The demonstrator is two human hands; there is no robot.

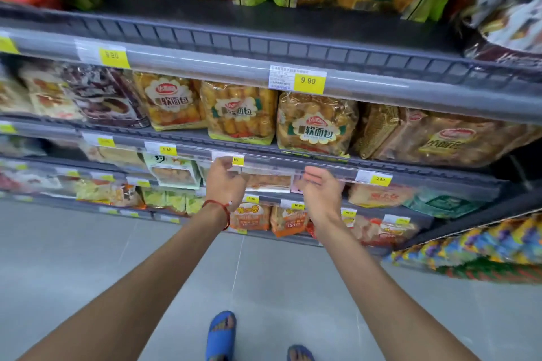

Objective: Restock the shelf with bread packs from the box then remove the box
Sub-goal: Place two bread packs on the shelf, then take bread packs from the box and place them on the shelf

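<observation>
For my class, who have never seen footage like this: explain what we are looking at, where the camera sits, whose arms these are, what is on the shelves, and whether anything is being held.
This is one picture from a camera worn on a person's head, looking forward and down, so the two bare arms belong to the wearer. There is no machine here. The left hand, with a red string bracelet at its wrist, and the right hand reach toward a shop shelf edge carrying yellow price tags. Both hands look empty, fingers loosely curled. The shelves hold bagged bread packs, many in clear wrappers with printed labels. Below are a grey floor and the wearer's blue sandals. No box is in view.
</observation>
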